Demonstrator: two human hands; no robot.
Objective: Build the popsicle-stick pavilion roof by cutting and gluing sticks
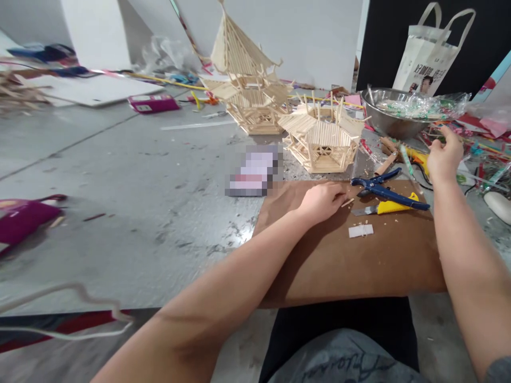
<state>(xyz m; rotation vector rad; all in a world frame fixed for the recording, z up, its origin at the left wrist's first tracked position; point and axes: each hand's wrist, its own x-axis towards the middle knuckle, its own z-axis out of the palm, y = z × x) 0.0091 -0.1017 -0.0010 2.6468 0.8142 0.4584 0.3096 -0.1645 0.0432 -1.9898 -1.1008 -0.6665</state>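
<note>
On the brown work mat [359, 268], my left hand [324, 203] rests with its fingers curled closed. A short wooden stick [347, 202] pokes out at its fingertips. My right hand [446, 154] is raised above the clutter beside the steel bowl [389, 121]; its thumb and forefinger are apart, and I see nothing between them. Between the hands lie blue-handled pliers [385, 191] and a yellow utility knife [393, 205]. Nearer me is a small white piece [361, 231]. Past my left hand stands a stick-built pavilion tier [325, 141].
A taller stick pagoda [253, 98] with a pointed roof stands behind. A blurred-out phone-like object [253, 171] lies left of the mat. Wrappers, a yellow glue gun [419, 158] and a white mouse [498, 206] crowd the right. Purple packs [154, 103] lie left.
</note>
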